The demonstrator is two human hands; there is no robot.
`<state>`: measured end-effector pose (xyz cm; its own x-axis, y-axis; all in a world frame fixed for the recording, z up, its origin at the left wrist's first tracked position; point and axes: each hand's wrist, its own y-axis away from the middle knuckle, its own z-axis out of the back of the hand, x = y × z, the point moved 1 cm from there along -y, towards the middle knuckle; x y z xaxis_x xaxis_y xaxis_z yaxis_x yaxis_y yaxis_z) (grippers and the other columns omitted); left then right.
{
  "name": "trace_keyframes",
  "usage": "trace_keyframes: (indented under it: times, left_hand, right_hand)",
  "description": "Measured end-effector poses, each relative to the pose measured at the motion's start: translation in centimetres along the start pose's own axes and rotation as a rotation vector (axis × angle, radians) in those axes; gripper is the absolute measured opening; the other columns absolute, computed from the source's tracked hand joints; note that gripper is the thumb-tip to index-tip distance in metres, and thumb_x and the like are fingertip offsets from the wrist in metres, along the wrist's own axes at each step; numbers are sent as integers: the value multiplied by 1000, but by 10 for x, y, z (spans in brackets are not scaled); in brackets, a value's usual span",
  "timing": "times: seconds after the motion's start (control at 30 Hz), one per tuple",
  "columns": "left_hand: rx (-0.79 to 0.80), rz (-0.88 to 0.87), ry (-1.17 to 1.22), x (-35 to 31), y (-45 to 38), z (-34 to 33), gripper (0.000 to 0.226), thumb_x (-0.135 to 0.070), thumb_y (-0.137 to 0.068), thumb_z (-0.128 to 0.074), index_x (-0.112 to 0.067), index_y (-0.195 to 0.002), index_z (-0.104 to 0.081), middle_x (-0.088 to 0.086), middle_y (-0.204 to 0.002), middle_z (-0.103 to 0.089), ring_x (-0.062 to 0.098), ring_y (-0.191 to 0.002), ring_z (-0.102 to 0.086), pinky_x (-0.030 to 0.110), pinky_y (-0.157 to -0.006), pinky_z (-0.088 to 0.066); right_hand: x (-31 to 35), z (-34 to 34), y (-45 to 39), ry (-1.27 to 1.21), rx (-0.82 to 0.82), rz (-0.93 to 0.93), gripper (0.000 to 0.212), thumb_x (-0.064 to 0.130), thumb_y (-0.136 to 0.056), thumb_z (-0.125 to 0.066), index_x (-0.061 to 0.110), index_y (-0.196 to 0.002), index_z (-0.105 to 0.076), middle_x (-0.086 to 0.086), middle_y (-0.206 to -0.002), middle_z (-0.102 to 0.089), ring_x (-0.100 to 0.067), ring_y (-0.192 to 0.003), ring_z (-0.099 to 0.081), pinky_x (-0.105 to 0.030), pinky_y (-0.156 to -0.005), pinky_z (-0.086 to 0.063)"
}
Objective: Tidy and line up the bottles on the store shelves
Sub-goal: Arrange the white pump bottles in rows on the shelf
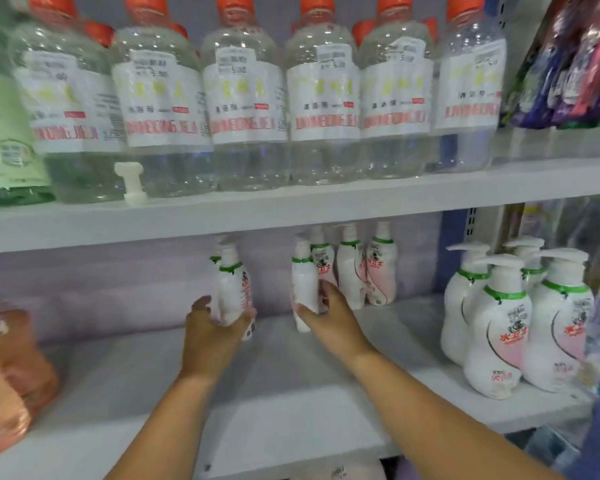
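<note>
On the lower shelf [278, 386] stand small white bottles with green collars and pink labels. My left hand [210, 327] grips one small bottle [232, 289], with another close behind it. My right hand [326, 311] grips a second small bottle [303, 282] a little to the right. Behind it three more small bottles [357, 268] stand in a row near the back wall. Several larger white pump bottles [499, 320] are grouped at the right end of the same shelf.
The upper shelf [291, 209] carries a row of large clear bottles [246, 98] with orange caps; a loose white plastic piece [131, 181] stands at its front. Orange bottles [7, 375] sit at lower left, a green bottle [4, 133] at upper left, hanging packets [568, 64] at upper right.
</note>
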<state>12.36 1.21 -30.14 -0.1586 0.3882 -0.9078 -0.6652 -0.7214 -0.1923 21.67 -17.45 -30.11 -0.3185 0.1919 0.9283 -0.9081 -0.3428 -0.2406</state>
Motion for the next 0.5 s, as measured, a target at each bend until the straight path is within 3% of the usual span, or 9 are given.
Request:
trace_keyframes:
  times: [0.07,0.13,0.2,0.27,0.33,0.43,0.5]
  left_hand:
    - [64,-23,55,5,-9,-6,74,-45,-69,-89,-12,-126,-57,4,-116,-71,20,-95,-72,31,-74,-56]
    - [57,-30,64,1,-14,-6,51,-35,-75,-86,-15,-109,-54,-3,-95,-68,13,-77,-67,26,-60,-46]
    - [48,-26,38,-4,-14,-1,41,-26,-82,-81,-19,-107,-50,-6,-88,-61,19,-77,-62,28,-63,-41]
    - [100,-39,21,-2,-9,4,39,-24,-83,-80,-21,-110,-53,-6,-92,-62,21,-82,-60,29,-70,-40]
    - [194,-52,10,0,-2,7,40,-24,-81,-82,-23,-114,-59,-7,-97,-67,18,-87,-64,30,-75,-44]
    - [358,-69,4,-1,9,8,39,-24,-80,-83,-28,-113,-63,-13,-104,-71,11,-96,-68,34,-88,-53]
    - [447,-78,14,-4,18,4,37,-21,-81,-82,-32,-110,-63,-15,-107,-71,7,-98,-68,33,-90,-54]
  right_hand:
    - [2,-11,-8,45,-39,50,31,21,-85,-75,24,-113,-61,4,-107,-70,-9,-98,-68,-19,-79,-50]
    - [7,-20,-12,62,-72,99,18,12,-86,-70,18,-103,-64,-5,-95,-70,-14,-87,-68,-18,-73,-51]
    - [15,-22,-9,90,-68,94,13,4,-88,-64,17,-90,-63,-10,-87,-69,-15,-76,-67,-20,-71,-53]
    - [21,-19,-2,103,-68,89,6,1,-85,-60,7,-86,-62,-22,-84,-66,-30,-73,-67,-34,-68,-57]
    - [22,-12,13,105,-79,24,8,3,-85,-62,1,-93,-62,-23,-86,-67,-33,-77,-67,-28,-63,-52]
    - [17,6,46,83,-171,-61,24,9,-83,-72,27,-92,-60,4,-88,-67,-9,-77,-67,-11,-58,-50]
    - [6,17,68,105,-237,-49,41,20,-79,-80,37,-108,-58,6,-105,-61,-10,-91,-66,-15,-66,-51]
